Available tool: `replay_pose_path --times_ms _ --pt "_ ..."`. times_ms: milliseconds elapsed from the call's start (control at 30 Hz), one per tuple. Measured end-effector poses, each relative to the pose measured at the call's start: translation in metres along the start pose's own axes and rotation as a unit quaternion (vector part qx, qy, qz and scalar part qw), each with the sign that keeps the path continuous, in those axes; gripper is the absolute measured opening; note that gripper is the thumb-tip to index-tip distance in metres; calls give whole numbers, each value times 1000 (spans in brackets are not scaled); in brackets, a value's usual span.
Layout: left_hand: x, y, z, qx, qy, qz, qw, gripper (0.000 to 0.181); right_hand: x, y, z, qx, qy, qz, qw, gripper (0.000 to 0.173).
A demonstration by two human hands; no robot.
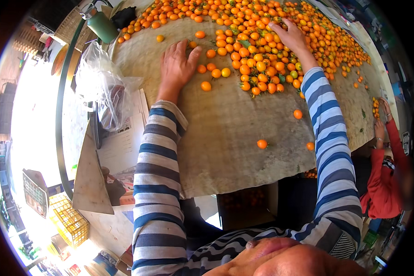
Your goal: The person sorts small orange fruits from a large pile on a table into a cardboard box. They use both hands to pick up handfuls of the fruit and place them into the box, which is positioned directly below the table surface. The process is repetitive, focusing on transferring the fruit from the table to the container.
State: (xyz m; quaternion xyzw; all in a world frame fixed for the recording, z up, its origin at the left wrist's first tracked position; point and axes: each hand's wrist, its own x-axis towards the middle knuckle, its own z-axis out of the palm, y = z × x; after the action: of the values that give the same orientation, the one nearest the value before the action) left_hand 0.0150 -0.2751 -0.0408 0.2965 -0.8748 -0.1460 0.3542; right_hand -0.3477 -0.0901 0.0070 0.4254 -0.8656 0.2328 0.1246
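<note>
A wide heap of orange cherry tomatoes (262,38) covers the far and right part of a cloth-covered table (227,138). My left hand (179,65) rests palm down on the cloth at the heap's left, its fingers spread, close to a few loose tomatoes (211,66); one tomato shows between its thumb and forefinger. My right hand (289,36) lies on the heap with thumb and fingers apart; what is under its palm is hidden. Single tomatoes (262,144) lie nearer to me on the cloth.
A green metal bottle (101,27) stands at the far left, near a clear plastic bag (101,79) and papers (119,148). A yellow crate (69,220) is at lower left. A co-worker in red (383,186) reaches to tomatoes at the right edge. Under the table sits a box (248,214).
</note>
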Motion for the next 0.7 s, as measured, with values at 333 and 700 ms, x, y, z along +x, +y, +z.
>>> replay_pose_path --times_ms 333,700 --pt "5 -8 -2 -24 -19 4 1000 64 -33 -88 -20 74 -154 -103 980 74" --pt "1 -8 -9 -46 -31 -34 998 62 -61 -130 -55 159 -223 -317 908 62"
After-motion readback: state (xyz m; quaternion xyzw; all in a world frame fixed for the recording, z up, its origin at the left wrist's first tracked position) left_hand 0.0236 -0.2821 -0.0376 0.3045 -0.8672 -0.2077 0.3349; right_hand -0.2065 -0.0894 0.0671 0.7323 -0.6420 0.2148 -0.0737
